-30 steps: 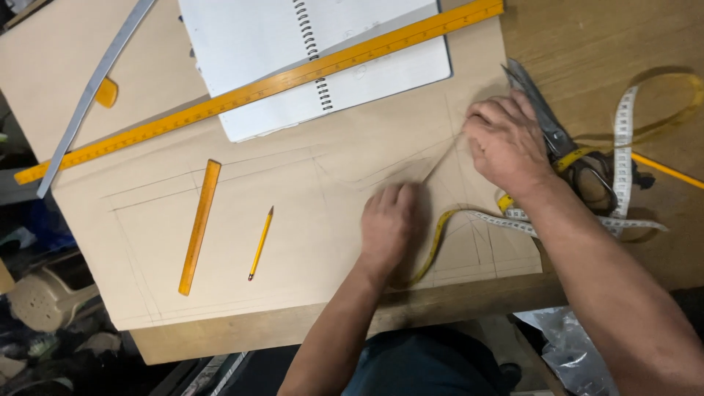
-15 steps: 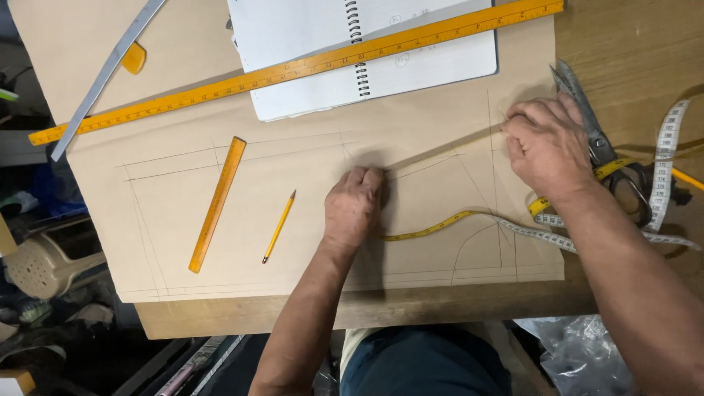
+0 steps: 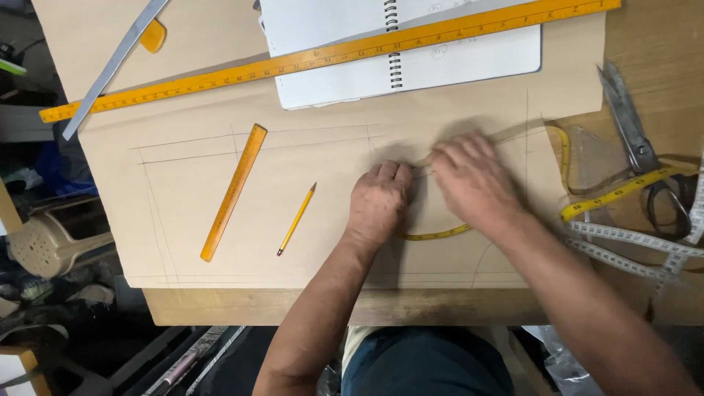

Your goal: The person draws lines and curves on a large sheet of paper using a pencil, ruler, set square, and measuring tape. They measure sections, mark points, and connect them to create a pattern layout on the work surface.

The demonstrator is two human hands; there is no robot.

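Note:
A sheet of brown pattern paper [image 3: 220,198] with pencil lines covers the wooden table. My left hand [image 3: 379,202] presses flat on the paper, its fingertips on a yellow measuring tape [image 3: 438,235]. My right hand [image 3: 473,180] lies just to the right, blurred, fingers bent onto the same tape near the left fingertips. The tape curves out from under my hands, up and round to the right edge of the paper. A yellow pencil [image 3: 296,219] and a short orange ruler [image 3: 234,192] lie to the left of my left hand.
A long orange ruler [image 3: 330,55] lies across a spiral notebook [image 3: 400,51] at the far side. A grey metal ruler [image 3: 114,67] sits top left. Scissors [image 3: 638,150], a clear set square [image 3: 594,158] and a white tape [image 3: 631,246] lie right. A beige stool [image 3: 51,242] stands on the floor left.
My right hand has moved left along the tape until it is next to my left hand. The left hand stays pressed on the paper. The view has shifted.

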